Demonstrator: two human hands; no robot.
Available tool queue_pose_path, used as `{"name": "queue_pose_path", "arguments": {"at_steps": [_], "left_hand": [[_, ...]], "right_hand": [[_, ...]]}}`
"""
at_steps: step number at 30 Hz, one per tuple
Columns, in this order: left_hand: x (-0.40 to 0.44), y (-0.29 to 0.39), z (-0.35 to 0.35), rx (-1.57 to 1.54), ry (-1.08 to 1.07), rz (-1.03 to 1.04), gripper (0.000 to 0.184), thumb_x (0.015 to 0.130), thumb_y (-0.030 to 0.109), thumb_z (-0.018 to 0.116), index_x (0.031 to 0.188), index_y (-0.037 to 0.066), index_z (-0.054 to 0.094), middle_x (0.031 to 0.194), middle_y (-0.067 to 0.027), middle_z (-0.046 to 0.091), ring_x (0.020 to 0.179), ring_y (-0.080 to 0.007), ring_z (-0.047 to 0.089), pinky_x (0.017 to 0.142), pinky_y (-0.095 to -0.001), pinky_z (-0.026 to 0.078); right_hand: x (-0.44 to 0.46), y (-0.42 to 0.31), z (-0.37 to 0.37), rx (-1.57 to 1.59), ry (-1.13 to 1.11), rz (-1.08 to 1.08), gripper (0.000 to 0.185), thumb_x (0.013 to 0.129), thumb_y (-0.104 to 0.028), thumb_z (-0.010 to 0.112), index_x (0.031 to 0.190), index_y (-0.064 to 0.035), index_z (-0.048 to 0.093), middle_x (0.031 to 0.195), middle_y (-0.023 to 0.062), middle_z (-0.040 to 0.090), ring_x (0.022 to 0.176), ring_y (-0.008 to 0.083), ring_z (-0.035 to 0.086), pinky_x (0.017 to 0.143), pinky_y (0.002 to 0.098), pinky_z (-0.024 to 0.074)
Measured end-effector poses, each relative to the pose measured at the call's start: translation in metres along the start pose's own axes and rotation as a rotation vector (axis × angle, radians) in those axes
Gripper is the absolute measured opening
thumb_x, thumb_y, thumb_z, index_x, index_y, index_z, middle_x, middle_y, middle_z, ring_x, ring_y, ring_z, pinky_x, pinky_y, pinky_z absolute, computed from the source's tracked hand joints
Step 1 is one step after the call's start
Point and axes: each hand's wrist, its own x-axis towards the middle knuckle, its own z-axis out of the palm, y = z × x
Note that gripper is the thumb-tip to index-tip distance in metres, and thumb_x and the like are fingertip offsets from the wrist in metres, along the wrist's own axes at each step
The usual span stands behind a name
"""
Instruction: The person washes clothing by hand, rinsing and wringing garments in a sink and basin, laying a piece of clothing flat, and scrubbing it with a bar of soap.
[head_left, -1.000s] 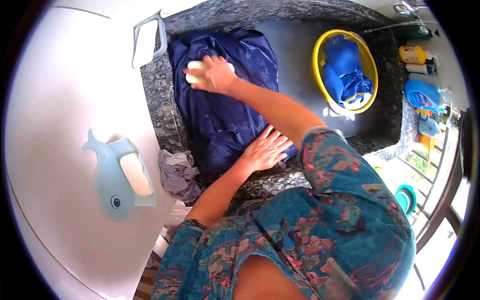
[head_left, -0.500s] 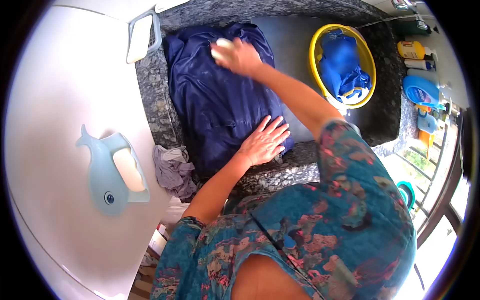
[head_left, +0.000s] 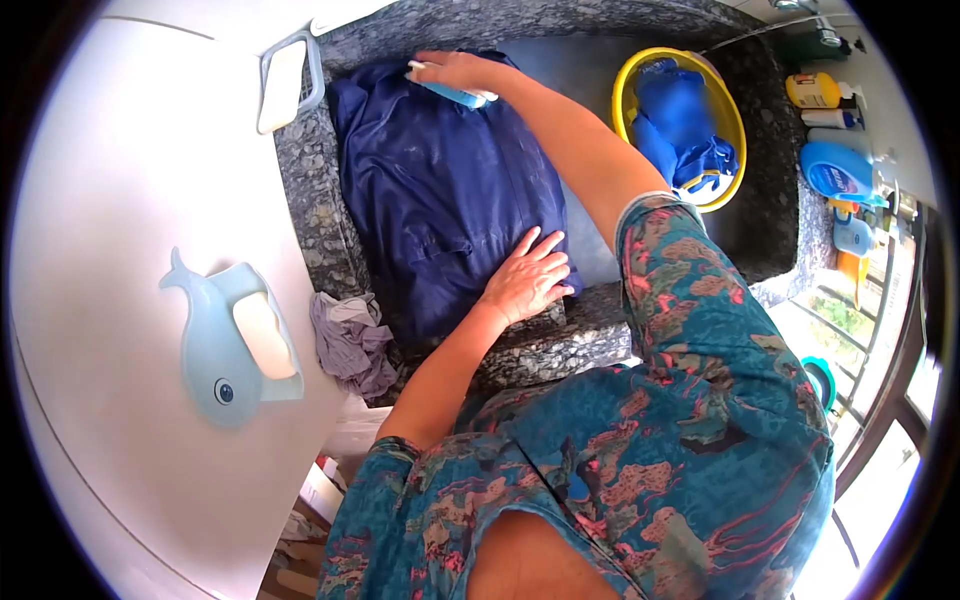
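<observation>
Dark navy cloth (head_left: 430, 190) lies spread over the left part of the stone sink, with whitish streaks on its surface. At its far edge, my right hand (head_left: 455, 72) is wrapped round a white-and-blue scrubbing brush (head_left: 460, 95), whose blue side faces the cloth. The fingers hide part of the brush. Nearer to me, my left hand (head_left: 527, 283) lies flat on the cloth's lower right corner, fingers spread.
A yellow basin (head_left: 742, 130) holds blue clothing (head_left: 680, 120) at the right. Crumpled greyish cloth (head_left: 352, 345) lies on the stone edge. Left are a whale-shaped holder (head_left: 215, 350) with a white bar and a grey dish (head_left: 316, 75). Bottles (head_left: 835, 172) line the right side.
My right hand has moved from the cloth's upper middle to its far edge, and the brush's blue side now shows. My left hand stays on the cloth's near right corner.
</observation>
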Motion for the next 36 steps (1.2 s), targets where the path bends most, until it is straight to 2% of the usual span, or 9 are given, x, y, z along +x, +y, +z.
{"name": "queue_pose_path", "arguments": {"at_steps": [4, 6, 12, 17, 22, 25, 26, 29, 36], "left_hand": [[0.005, -0.001, 0.003, -0.116, 0.091, -0.026, 0.021, 0.086, 0.028, 0.065, 0.085, 0.007, 0.066, 0.096, -0.0052, 0.063, 0.116, -0.0233, 0.052, 0.111, -0.0470, 0.027], [0.006, 0.004, 0.006, -0.236, 0.251, -0.078, 0.020, 0.084, 0.024, 0.067, 0.080, 0.006, 0.063, 0.088, -0.0058, 0.062, 0.104, -0.0242, 0.057, 0.108, -0.0462, 0.031], [-0.045, 0.030, -0.041, -0.182, 0.458, -0.211, 0.020, 0.076, 0.019, 0.072, 0.070, 0.004, 0.059, 0.073, -0.0084, 0.057, 0.078, -0.0285, 0.055, 0.079, -0.0400, 0.041], [-0.080, 0.040, -0.056, -0.139, 0.350, -0.411, 0.026, 0.083, 0.020, 0.068, 0.105, 0.007, 0.066, 0.106, -0.0069, 0.065, 0.107, -0.0278, 0.057, 0.102, -0.0475, 0.037], [-0.054, 0.054, -0.064, 0.085, 0.222, -0.177, 0.041, 0.087, 0.027, 0.063, 0.122, 0.006, 0.058, 0.130, -0.0100, 0.056, 0.124, -0.0324, 0.048, 0.104, -0.0496, 0.034], [-0.060, 0.037, -0.023, 0.115, -0.006, -0.168, 0.054, 0.094, 0.036, 0.052, 0.140, 0.009, 0.045, 0.147, -0.0110, 0.040, 0.137, -0.0306, 0.036, 0.111, -0.0510, 0.023], [-0.059, 0.029, -0.025, -0.334, -0.229, -0.336, 0.056, 0.095, 0.038, 0.050, 0.143, 0.009, 0.041, 0.152, -0.0103, 0.033, 0.142, -0.0293, 0.027, 0.114, -0.0520, 0.014], [-0.056, 0.023, -0.022, -0.071, -0.091, -0.146, 0.057, 0.094, 0.041, 0.050, 0.142, 0.010, 0.043, 0.154, -0.0086, 0.031, 0.144, -0.0271, 0.023, 0.115, -0.0531, 0.009], [-0.051, 0.022, -0.019, -0.023, -0.139, -0.177, 0.060, 0.092, 0.046, 0.050, 0.142, 0.012, 0.043, 0.154, -0.0055, 0.030, 0.144, -0.0250, 0.020, 0.116, -0.0534, 0.007]], "right_hand": [[-0.011, 0.005, -0.006, 0.163, -0.300, 0.166, 0.095, 0.074, -0.059, 0.063, 0.146, -0.0051, 0.034, 0.145, 0.0199, 0.042, 0.132, 0.0358, 0.041, 0.106, 0.0433, 0.0358], [-0.037, -0.005, 0.005, 0.132, -0.154, 0.233, 0.097, 0.071, -0.055, 0.067, 0.147, -0.0069, 0.032, 0.151, 0.0189, 0.031, 0.143, 0.0353, 0.024, 0.114, 0.0417, 0.0225], [-0.051, -0.065, 0.004, 0.407, -0.023, -0.125, 0.094, 0.071, -0.055, 0.070, 0.140, 0.0016, 0.039, 0.135, 0.0232, 0.047, 0.125, 0.0341, 0.047, 0.104, 0.0378, 0.0368], [-0.046, -0.091, 0.036, 0.147, -0.029, -0.194, 0.108, 0.071, -0.062, 0.068, 0.148, 0.0009, 0.024, 0.137, 0.0285, 0.046, 0.121, 0.0388, 0.052, 0.100, 0.0413, 0.0417], [-0.150, -0.067, 0.044, -0.177, 0.280, -0.403, 0.067, 0.080, -0.050, 0.066, 0.138, -0.0255, 0.042, 0.097, 0.0202, 0.059, 0.086, 0.0387, 0.062, 0.081, 0.0469, 0.0495], [-0.233, -0.018, 0.076, -0.415, 0.204, -0.749, 0.061, 0.078, -0.051, 0.066, 0.135, -0.0353, 0.049, 0.091, 0.0121, 0.054, 0.083, 0.0304, 0.056, 0.075, 0.0428, 0.0469], [-0.245, 0.000, 0.090, -0.516, 0.120, -0.814, 0.059, 0.078, -0.053, 0.066, 0.133, -0.0393, 0.052, 0.092, 0.0104, 0.053, 0.084, 0.0280, 0.055, 0.075, 0.0411, 0.0455], [-0.189, 0.005, 0.087, -0.563, 0.336, -0.822, 0.053, 0.081, -0.055, 0.061, 0.132, -0.0452, 0.051, 0.093, 0.0094, 0.053, 0.088, 0.0272, 0.054, 0.072, 0.0422, 0.0429], [-0.061, 0.008, 0.067, -0.527, 0.461, -0.134, 0.043, 0.088, -0.059, 0.050, 0.126, -0.0386, 0.057, 0.103, 0.0171, 0.057, 0.093, 0.0320, 0.058, 0.078, 0.0448, 0.0492]]}}
